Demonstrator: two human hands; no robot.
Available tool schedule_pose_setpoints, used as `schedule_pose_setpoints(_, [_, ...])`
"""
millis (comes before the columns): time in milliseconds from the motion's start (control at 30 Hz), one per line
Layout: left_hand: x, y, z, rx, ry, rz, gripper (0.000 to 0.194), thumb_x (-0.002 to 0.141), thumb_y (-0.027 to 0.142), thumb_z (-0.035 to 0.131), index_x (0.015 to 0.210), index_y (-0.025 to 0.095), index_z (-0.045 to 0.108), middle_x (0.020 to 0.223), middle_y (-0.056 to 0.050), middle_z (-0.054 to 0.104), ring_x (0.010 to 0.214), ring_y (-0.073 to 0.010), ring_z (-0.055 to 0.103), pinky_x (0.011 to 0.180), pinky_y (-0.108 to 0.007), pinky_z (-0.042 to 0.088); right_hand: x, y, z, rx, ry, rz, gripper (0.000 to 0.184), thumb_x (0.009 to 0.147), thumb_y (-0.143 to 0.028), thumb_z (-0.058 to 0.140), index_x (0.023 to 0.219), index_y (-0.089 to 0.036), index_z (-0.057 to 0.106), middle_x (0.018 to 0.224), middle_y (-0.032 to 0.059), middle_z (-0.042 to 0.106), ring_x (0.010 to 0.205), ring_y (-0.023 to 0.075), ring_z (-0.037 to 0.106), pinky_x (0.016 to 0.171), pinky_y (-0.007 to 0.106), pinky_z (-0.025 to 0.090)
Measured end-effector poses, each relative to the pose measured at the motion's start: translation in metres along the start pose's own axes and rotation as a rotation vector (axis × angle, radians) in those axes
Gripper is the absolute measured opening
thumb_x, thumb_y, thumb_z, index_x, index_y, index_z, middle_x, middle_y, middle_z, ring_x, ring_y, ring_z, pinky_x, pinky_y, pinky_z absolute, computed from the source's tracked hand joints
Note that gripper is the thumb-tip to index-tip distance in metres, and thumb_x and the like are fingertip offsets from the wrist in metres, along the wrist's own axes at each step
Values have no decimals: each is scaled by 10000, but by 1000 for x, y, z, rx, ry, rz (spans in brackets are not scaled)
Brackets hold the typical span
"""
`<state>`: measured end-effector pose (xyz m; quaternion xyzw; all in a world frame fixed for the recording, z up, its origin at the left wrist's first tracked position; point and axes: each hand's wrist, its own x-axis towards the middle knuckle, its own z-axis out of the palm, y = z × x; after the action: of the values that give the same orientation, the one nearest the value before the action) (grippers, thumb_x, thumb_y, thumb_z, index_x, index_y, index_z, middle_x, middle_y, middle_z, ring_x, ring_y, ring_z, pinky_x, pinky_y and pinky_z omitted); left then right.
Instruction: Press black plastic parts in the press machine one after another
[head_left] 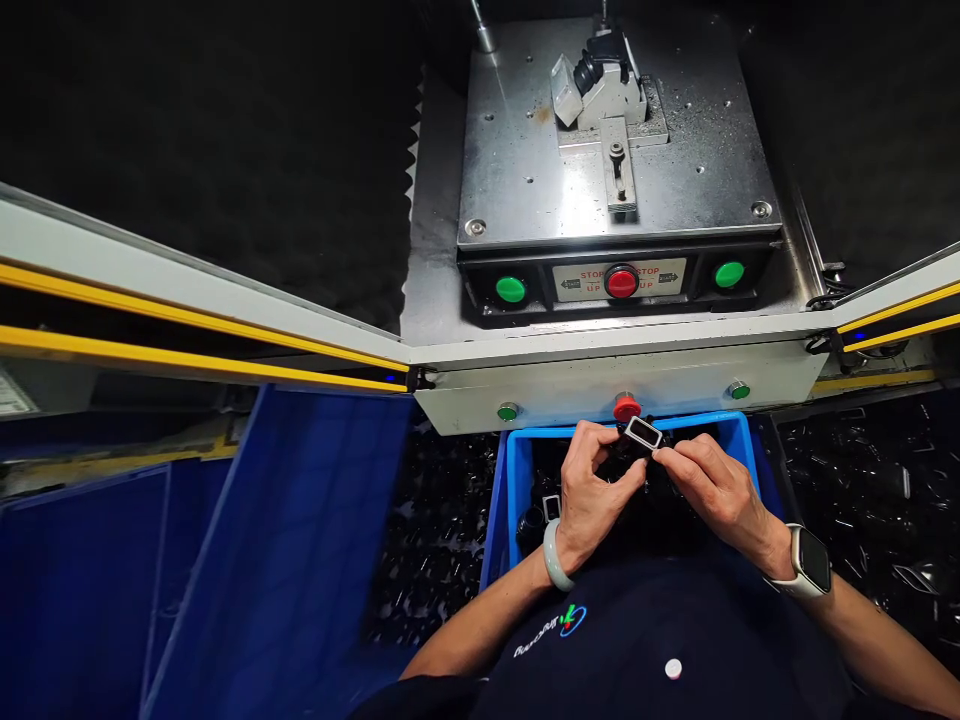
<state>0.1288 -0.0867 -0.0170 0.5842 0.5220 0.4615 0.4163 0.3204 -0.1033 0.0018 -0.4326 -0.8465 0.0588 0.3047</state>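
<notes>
My left hand (597,486) and my right hand (712,488) meet over a blue plastic bin (519,490). Between their fingertips is a small black rectangular part with a pale metal frame (643,433), and both hands pinch it. The bin holds a heap of dark plastic parts (637,480), partly hidden under my hands. A similar part with a pale rectangular frame (552,507) lies inside the bin, just left of my left hand. A pale bangle circles my left wrist, and a smartwatch sits on my right wrist.
Just ahead stands a steel-topped machine with a bench fixture (600,95) and a panel of green and red push buttons (621,282). More red and green buttons (626,408) sit on its white front. Loose black parts (862,500) lie to the right. Large blue bins (300,520) stand at left.
</notes>
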Motion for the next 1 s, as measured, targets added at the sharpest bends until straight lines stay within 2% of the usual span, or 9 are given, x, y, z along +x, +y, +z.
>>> schedule_pose_setpoints(133, [-2,-4,2,20,1,21,238,827,130,769,981,208,605,967,-18,569,872,-149,619,749,-254,562,0,-3,-4,-128,-13,21,242,1016,-66,560,1236,-161,600,917,48,683,754,138,589,667,266,479])
schedule_pose_setpoints(200, [-2,-5,1,38,35,46,238,830,135,779,973,208,602,961,-17,567,859,-145,609,714,-236,544,-1,-3,-6,-176,-51,76,172,1020,-90,589,1172,-167,612,907,31,685,747,122,609,657,254,465])
schedule_pose_setpoints(300, [1,-4,-2,79,87,96,246,837,131,791,977,211,605,962,-15,586,869,-148,608,728,-244,534,-4,-6,-10,-57,-87,251,100,1043,-145,584,1130,-183,616,952,25,678,791,103,648,674,222,486])
schedule_pose_setpoints(400, [4,0,-5,140,92,188,254,840,106,789,993,207,613,972,-20,625,904,-162,628,788,-280,546,-2,-13,-15,121,-32,424,112,1042,-184,597,1152,-193,614,984,33,663,842,114,658,711,222,525])
schedule_pose_setpoints(500, [5,3,-4,214,111,295,268,836,74,781,1000,198,610,966,-23,647,900,-164,637,793,-288,559,6,-25,-18,229,13,507,112,1015,-168,631,1118,-209,629,939,13,648,798,111,636,688,225,527])
schedule_pose_setpoints(667, [3,5,0,294,165,409,284,842,62,790,1008,190,598,969,-32,654,902,-161,665,816,-300,597,16,-37,-19,277,10,515,128,1011,-161,635,1122,-224,636,933,5,647,784,105,622,690,234,525])
schedule_pose_setpoints(1000, [-2,0,4,405,204,524,290,873,71,770,1098,187,629,1018,-66,667,968,-185,714,853,-319,644,17,-34,-14,167,-24,455,71,1035,-150,588,1091,-194,586,921,15,595,776,105,580,718,233,512])
